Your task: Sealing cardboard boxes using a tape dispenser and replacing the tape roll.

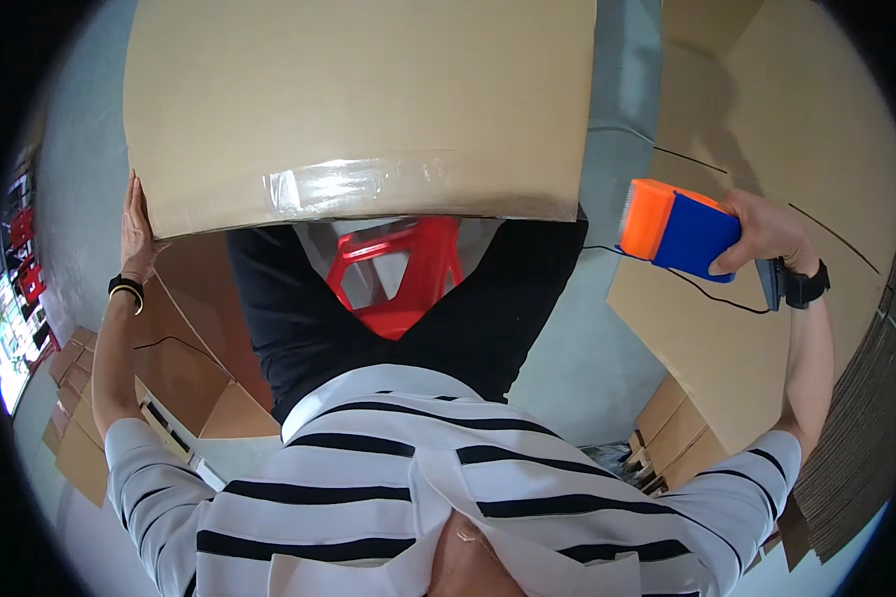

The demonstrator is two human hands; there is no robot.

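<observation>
A large cardboard box [358,85] stands in front of my knees, with a strip of clear tape [346,185] over its near edge. My left hand [137,227] rests flat along the box's left side near the close corner, fingers stretched out. Off to the right of the box, my right hand [769,235] grips an orange and blue tape dispenser [689,235]. Its orange, toothed end points left toward the box, a short way apart from it. The palm side of my right hand is hidden.
Beneath me is a red plastic stool [408,279]. Flat cardboard [727,348] lies to the right, beside a stack of cardboard sheets [861,438]. More brown cardboard [194,373] is by my left leg. A thin dark cord [712,296] trails below the dispenser.
</observation>
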